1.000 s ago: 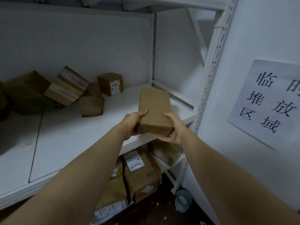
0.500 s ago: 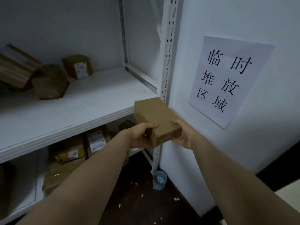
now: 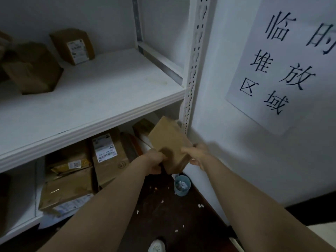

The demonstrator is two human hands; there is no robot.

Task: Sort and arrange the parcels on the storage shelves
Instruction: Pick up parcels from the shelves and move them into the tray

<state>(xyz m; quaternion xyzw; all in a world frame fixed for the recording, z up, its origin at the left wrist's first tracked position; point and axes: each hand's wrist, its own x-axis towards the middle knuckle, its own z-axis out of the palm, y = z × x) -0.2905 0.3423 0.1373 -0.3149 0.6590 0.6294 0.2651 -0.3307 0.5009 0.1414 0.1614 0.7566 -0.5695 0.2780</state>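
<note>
The plain brown parcel (image 3: 169, 142) is in the air between our two hands, just left of the rack's upright post (image 3: 192, 70) and low against it, its far end pointing toward the gap under the upper shelf (image 3: 94, 113). Our left hand (image 3: 154, 162) has its fingers curled round the near left corner. Our right hand (image 3: 199, 155) clasps the near right edge, with the thumb laid over the top face and the other fingers hidden beneath. We judge it a stiff cardboard box, sharp-edged and undented, and light enough to be carried by one end. The bare card looks dry rather than slippery, so a hold on opposite long sides with thumbs on top should serve; whether the contents are fragile we cannot tell. Further left of the post, below that shelf, lie other parcels, among them a tall parcel (image 3: 109, 168) with a white barcode label. Left of the post and higher, on the upper shelf, stand a labelled box (image 3: 72, 45) and a darker box (image 3: 34, 68). At the foot of the post sits a small blue cup (image 3: 182, 184) with scraps inside, and right of the post a paper sign (image 3: 283, 60) hangs on the wall.
</note>
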